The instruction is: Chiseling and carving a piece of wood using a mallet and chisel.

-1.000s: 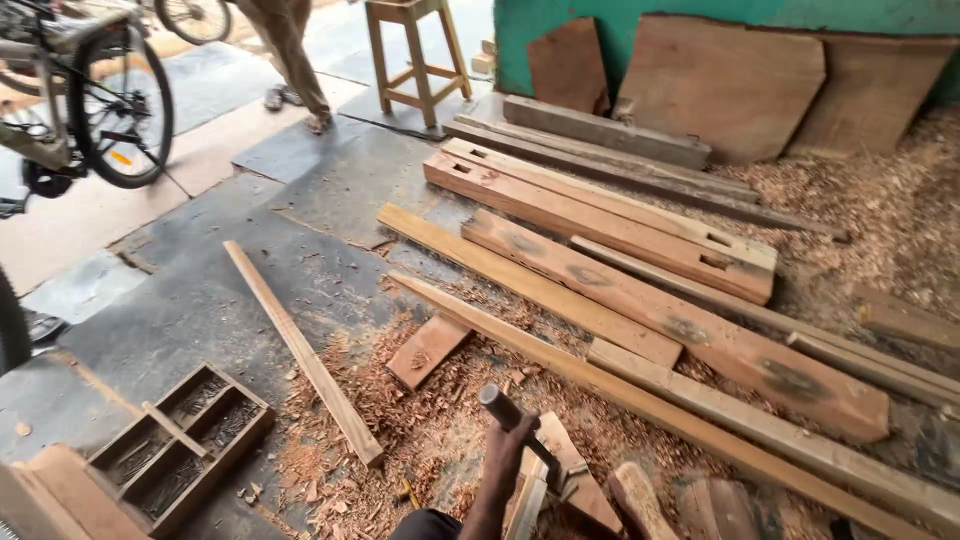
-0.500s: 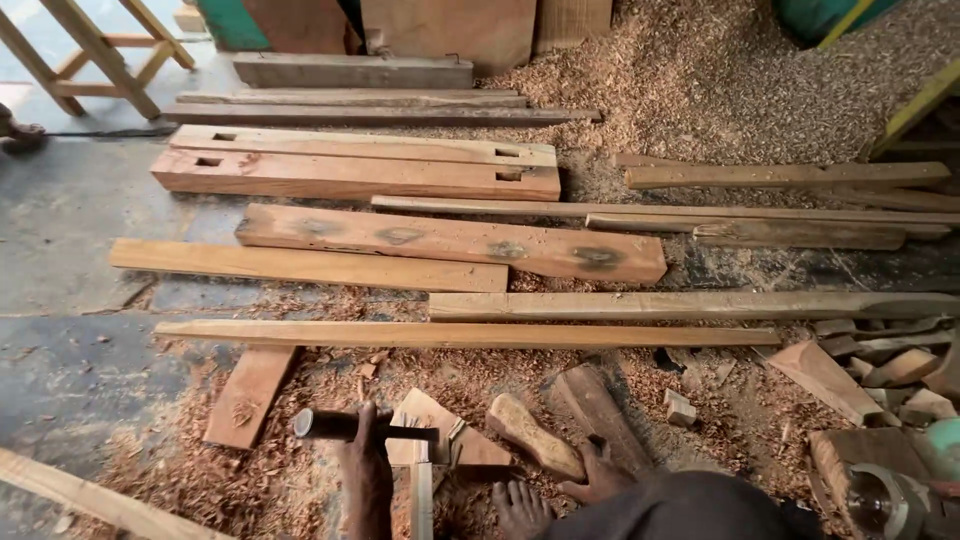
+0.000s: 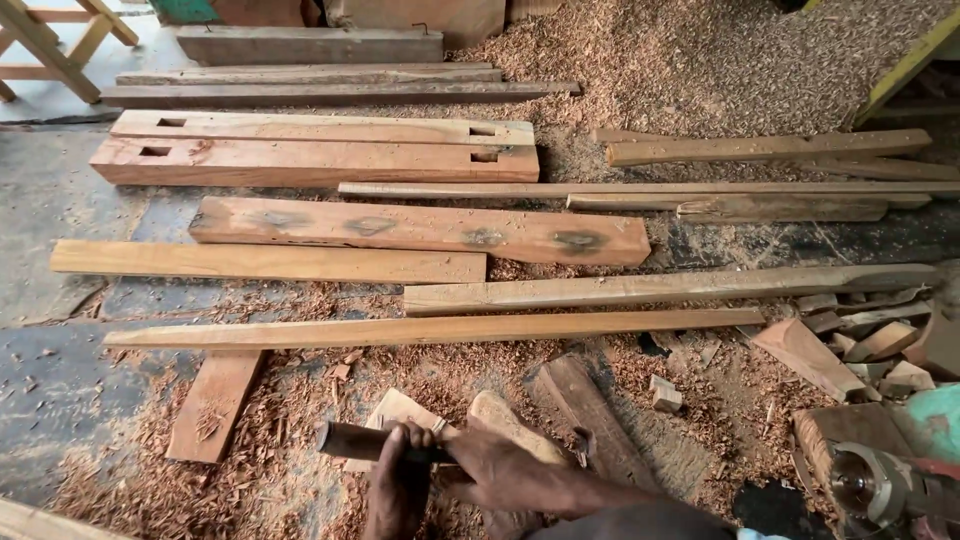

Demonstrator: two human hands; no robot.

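Both my hands are at the bottom middle, over a floor strewn with wood shavings. My left hand [image 3: 396, 482] is wrapped around a dark cylindrical tool handle [image 3: 350, 440] that lies roughly level and points left. My right hand [image 3: 497, 470] reaches in from the right and closes on the same handle, right beside the left. Under the hands lie pale wooden offcuts [image 3: 400, 408]; whatever is on the tool's working end is hidden by the fingers. A dark weathered plank piece [image 3: 590, 410] lies just to the right of them.
A long thin slat [image 3: 430, 328] runs across just beyond the hands. Further off lie thick beams [image 3: 310, 160], two of them with square mortises. Several small offcuts [image 3: 850, 340] are piled at right, above a metal power tool [image 3: 870, 485]. A wooden stool [image 3: 50, 40] stands top left.
The view has swung from the yard down onto the floor in front of me. The handle, held up by one hand before, is now gripped low by both hands.
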